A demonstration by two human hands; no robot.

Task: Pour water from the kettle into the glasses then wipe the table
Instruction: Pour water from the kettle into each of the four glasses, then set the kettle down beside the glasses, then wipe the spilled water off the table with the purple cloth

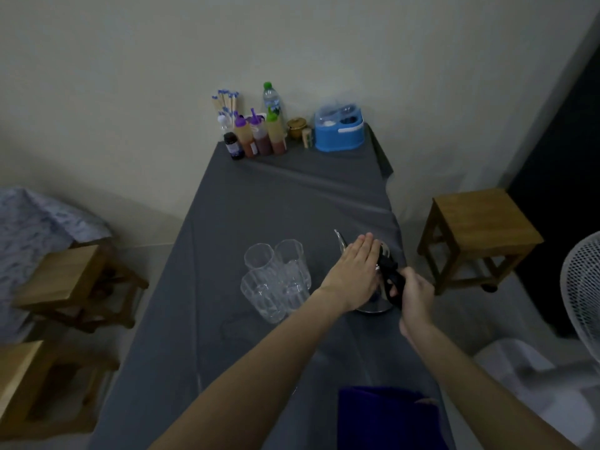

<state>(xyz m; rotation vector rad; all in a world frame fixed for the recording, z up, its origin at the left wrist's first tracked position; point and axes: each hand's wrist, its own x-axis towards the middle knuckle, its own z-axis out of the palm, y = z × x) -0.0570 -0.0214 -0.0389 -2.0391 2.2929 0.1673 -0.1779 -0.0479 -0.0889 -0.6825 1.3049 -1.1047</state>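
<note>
While the kettle (376,300) is sitting on the right half of the worktop (276,203), close to its right edge, both hands are working on it. The right hand (414,293) is wrapping closed around the black handle (391,277), which is facing the near right. The left hand (355,271) is lying flat and open on top of the kettle, fingers stretching toward the far side. A shiny spout (340,238) is pointing to the far left, so the kettle's long axis is running from near right to far left. Most of its body is hiding under the hands.

Just left of the kettle, four clear glasses (276,280) are standing upright in a tight cluster. Open grey cloth is stretching between them and the far edge, where sauce bottles (259,138), a water bottle (270,99) and a blue container (339,131) are lining the wall. The left half of the worktop is lying open too. A purple cloth (386,417) is resting at the near edge. Wooden stools are standing apart from both long edges, one on the right (480,222) and one on the left (61,274), and a white fan (582,287) is showing at the far right of the view.
</note>
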